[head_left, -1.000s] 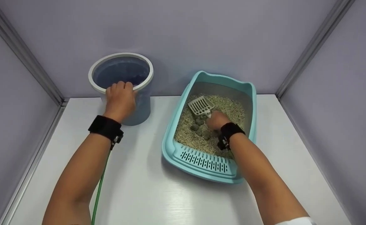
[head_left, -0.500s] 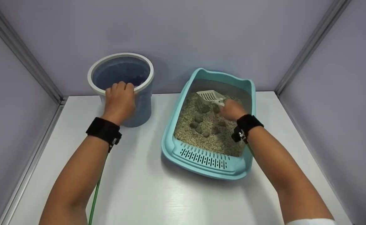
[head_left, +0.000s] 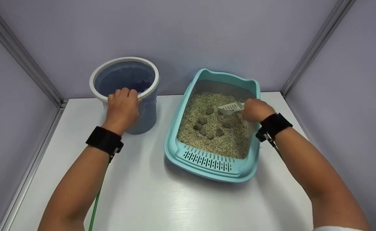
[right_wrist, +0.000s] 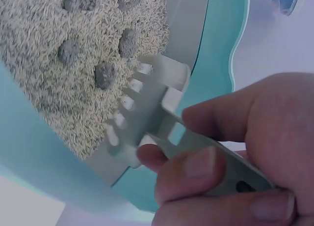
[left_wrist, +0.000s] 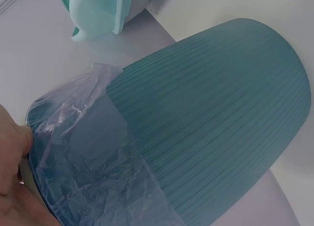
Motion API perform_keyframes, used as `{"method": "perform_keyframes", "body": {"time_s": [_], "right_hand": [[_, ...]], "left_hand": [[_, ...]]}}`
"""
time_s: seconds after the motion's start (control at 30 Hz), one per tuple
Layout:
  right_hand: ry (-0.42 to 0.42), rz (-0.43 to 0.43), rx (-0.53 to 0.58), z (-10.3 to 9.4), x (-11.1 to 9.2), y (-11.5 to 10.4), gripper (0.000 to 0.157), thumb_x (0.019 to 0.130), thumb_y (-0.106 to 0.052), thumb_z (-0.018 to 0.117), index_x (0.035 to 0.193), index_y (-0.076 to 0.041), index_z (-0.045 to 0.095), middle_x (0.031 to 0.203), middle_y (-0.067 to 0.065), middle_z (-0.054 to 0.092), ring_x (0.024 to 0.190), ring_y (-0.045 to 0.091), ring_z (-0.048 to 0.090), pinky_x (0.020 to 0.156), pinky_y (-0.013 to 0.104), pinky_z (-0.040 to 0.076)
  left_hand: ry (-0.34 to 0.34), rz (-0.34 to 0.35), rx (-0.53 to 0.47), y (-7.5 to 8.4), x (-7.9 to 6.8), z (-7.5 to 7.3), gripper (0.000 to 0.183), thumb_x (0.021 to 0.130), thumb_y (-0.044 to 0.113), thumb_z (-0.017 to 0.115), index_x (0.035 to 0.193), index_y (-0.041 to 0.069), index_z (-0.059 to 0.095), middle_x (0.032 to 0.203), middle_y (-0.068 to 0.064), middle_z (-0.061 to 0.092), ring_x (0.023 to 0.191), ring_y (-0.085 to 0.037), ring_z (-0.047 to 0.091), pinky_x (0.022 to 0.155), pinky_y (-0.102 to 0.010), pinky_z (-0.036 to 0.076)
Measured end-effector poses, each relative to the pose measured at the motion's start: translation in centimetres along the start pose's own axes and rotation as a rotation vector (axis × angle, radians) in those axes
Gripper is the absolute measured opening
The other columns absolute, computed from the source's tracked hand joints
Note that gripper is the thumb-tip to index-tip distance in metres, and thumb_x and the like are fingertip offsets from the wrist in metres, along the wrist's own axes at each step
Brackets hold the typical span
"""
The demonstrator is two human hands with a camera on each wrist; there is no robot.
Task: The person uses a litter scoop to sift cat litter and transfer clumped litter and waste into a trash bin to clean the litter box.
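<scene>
My right hand [head_left: 257, 110] grips the handle of a pale slotted litter scoop [head_left: 229, 107] over the right side of the turquoise litter box [head_left: 171, 141]. In the right wrist view, thumb and curled fingers wrap the handle, and the slotted head [right_wrist: 152, 96] appears tilted near the box wall. Several dark round clumps [head_left: 203, 120] lie on the grainy litter [head_left: 200, 141]. My left hand [head_left: 122, 107] holds the near rim of a blue bin [head_left: 146, 115], fingers hooked over the edge. A clear plastic liner [left_wrist: 98, 157] hangs folded down outside the ribbed bin.
Bin and litter box stand apart on a white table [head_left: 143, 199], the bin left and the box right. Purple-grey panels [head_left: 188, 32] enclose the back and sides. A green cable [head_left: 94, 208] runs along beneath the left forearm.
My right hand has moved right and slightly back with the scoop, which has gone from lying flat to tilted, uncovering more clumps. The left hand keeps its hold on the bin rim.
</scene>
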State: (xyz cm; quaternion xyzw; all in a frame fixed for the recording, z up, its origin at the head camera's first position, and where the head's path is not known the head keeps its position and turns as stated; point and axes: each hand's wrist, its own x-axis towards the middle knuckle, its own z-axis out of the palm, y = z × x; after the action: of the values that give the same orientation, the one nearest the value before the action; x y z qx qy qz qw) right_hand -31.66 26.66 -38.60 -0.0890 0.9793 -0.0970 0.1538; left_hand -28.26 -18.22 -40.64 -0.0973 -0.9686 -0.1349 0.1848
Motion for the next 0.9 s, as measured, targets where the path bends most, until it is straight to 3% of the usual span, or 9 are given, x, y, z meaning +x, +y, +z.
{"method": "perform_keyframes", "body": {"time_s": [0.2, 0.33, 0.53, 0.7, 0.8, 0.9], "right_hand": [[-0.033, 0.012, -0.001, 0.7, -0.2, -0.2, 0.032, 0.099, -0.007, 0.045, 0.069, -0.015, 0.038, 0.061, -0.005, 0.024, 0.054, 0.012, 0.027, 0.052, 0.031, 0.030], [-0.064, 0.008, -0.006, 1.2, -0.1, -0.2, 0.025, 0.098, -0.005, 0.043, 0.074, -0.012, 0.043, 0.063, -0.004, 0.026, 0.055, 0.013, 0.027, 0.052, 0.031, 0.030], [-0.097, 0.040, -0.002, 1.7, 0.4, -0.2, 0.037, 0.093, -0.002, 0.044, 0.062, -0.019, 0.033, 0.059, -0.006, 0.022, 0.053, 0.010, 0.021, 0.050, 0.029, 0.027], [-0.134, 0.064, -0.030, 1.8, 0.9, -0.6, 0.039, 0.095, -0.002, 0.044, 0.061, -0.019, 0.036, 0.062, -0.003, 0.028, 0.054, 0.012, 0.025, 0.050, 0.029, 0.029], [-0.171, 0.092, -0.055, 1.9, 1.4, -1.1, 0.039, 0.097, -0.002, 0.043, 0.061, -0.017, 0.043, 0.070, 0.002, 0.042, 0.056, 0.014, 0.028, 0.052, 0.030, 0.030], [-0.206, 0.108, -0.067, 2.2, 2.0, -1.7, 0.040, 0.099, -0.003, 0.043, 0.062, -0.016, 0.046, 0.072, 0.003, 0.043, 0.057, 0.014, 0.027, 0.054, 0.030, 0.031]], "left_hand": [[0.033, 0.044, 0.024, 0.9, -1.3, -0.2, 0.021, 0.107, 0.021, 0.056, 0.108, 0.000, 0.057, 0.102, -0.020, 0.057, 0.098, -0.039, 0.053, 0.082, -0.050, 0.037], [0.099, 0.101, 0.037, 1.7, -2.5, -0.2, 0.019, 0.105, 0.019, 0.058, 0.103, 0.000, 0.057, 0.098, -0.020, 0.058, 0.092, -0.039, 0.054, 0.076, -0.050, 0.038], [0.180, 0.188, 0.050, 2.7, -4.3, -0.3, 0.019, 0.104, 0.018, 0.060, 0.098, 0.001, 0.056, 0.091, -0.019, 0.056, 0.084, -0.040, 0.053, 0.070, -0.048, 0.035], [0.176, 0.225, 0.054, 3.4, -5.4, -0.6, 0.019, 0.104, 0.019, 0.061, 0.098, 0.001, 0.056, 0.089, -0.018, 0.055, 0.081, -0.038, 0.052, 0.068, -0.047, 0.034], [0.161, 0.223, 0.057, 3.7, -5.7, -0.7, 0.019, 0.105, 0.020, 0.059, 0.099, 0.001, 0.056, 0.090, -0.018, 0.055, 0.082, -0.039, 0.052, 0.069, -0.047, 0.035], [0.159, 0.211, 0.064, 3.9, -5.7, -0.7, 0.019, 0.105, 0.019, 0.058, 0.100, 0.001, 0.056, 0.091, -0.018, 0.056, 0.082, -0.038, 0.052, 0.070, -0.047, 0.035]]}}
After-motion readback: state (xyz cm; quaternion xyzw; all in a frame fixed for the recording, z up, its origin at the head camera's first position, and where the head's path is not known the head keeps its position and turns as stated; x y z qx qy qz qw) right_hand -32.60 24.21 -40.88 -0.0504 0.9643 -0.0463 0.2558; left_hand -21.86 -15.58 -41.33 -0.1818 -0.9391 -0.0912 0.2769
